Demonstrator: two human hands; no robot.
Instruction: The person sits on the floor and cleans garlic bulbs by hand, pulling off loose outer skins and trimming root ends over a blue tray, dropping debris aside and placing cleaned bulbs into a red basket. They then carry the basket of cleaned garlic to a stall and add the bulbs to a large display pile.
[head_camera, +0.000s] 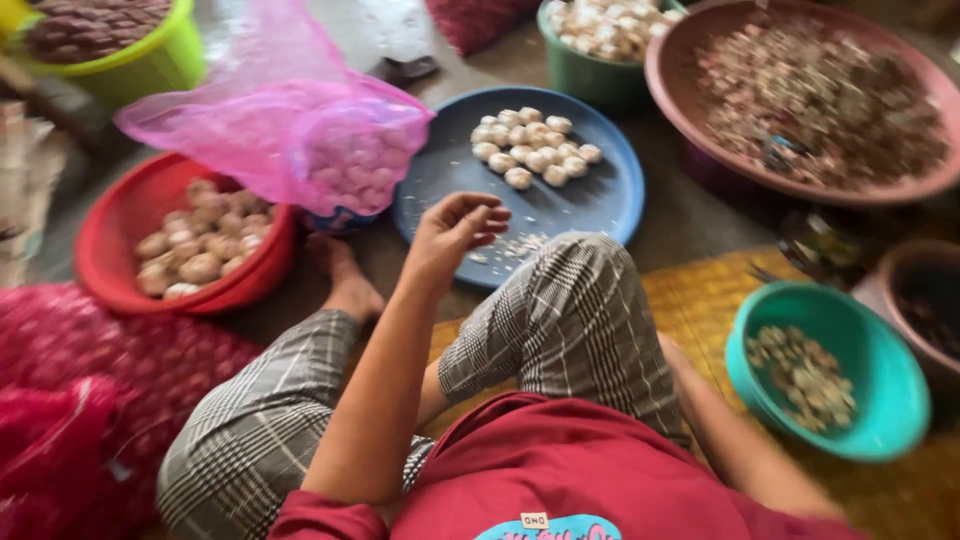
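My left hand (455, 230) hovers over the near rim of a blue plate (600, 205), fingers curled and knuckles up. Whether it holds something small is hidden. On the plate's far half lies a heap of peeled white garlic cloves (530, 150), and bits of peel (510, 245) lie just beside my fingers. My raised knee in checked trousers (580, 300) is right of the hand. My right forearm (730, 430) runs behind that knee, and the right hand is out of sight.
A red basin (110, 260) of unpeeled garlic stands at left, with a pink plastic bag (290, 120) of garlic above it. A green bowl (590, 80), a large maroon basin (680, 110) of peels and a teal bowl (890, 400) stand to the right. A red mesh sack (90, 380) lies at lower left.
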